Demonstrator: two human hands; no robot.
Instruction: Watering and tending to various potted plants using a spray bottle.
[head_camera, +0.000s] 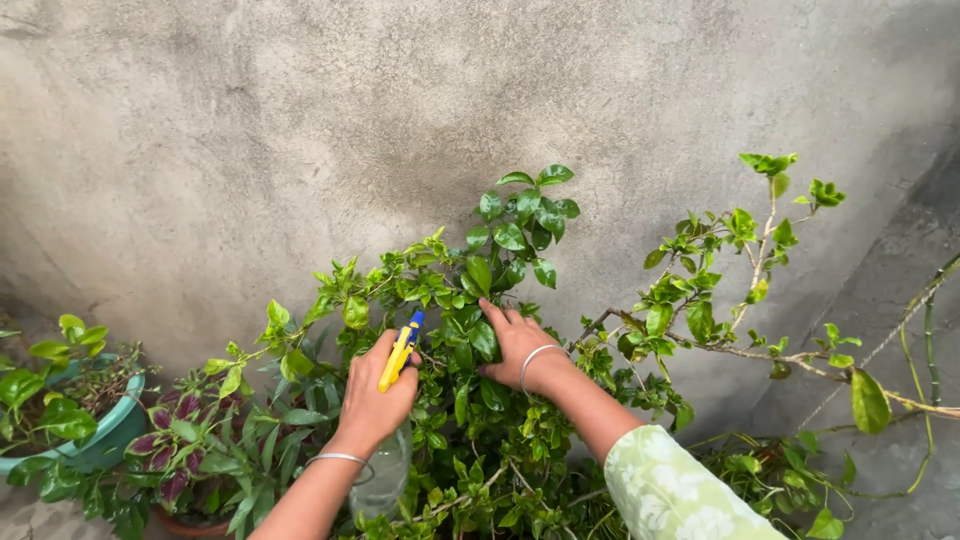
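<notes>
Head view: left hand (372, 398) grips spray bottle (388, 455); right hand (520, 345) parts shrub (470, 300) leaves.

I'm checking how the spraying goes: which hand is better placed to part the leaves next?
The right hand. It lies open among the bush's leaves and holds nothing, while the left hand is closed around the spray bottle.

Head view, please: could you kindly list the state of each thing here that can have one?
Left hand: closed around the spray bottle's neck.
Spray bottle: held upright, clear body, yellow and blue head pointed into the leaves.
Right hand: open, fingers spread, pressed into the foliage.
Leafy green plant: standing against the wall, long stems spreading to the right.
Purple-leaved plant: potted, untouched.
Teal pot: upright, planted.
</notes>
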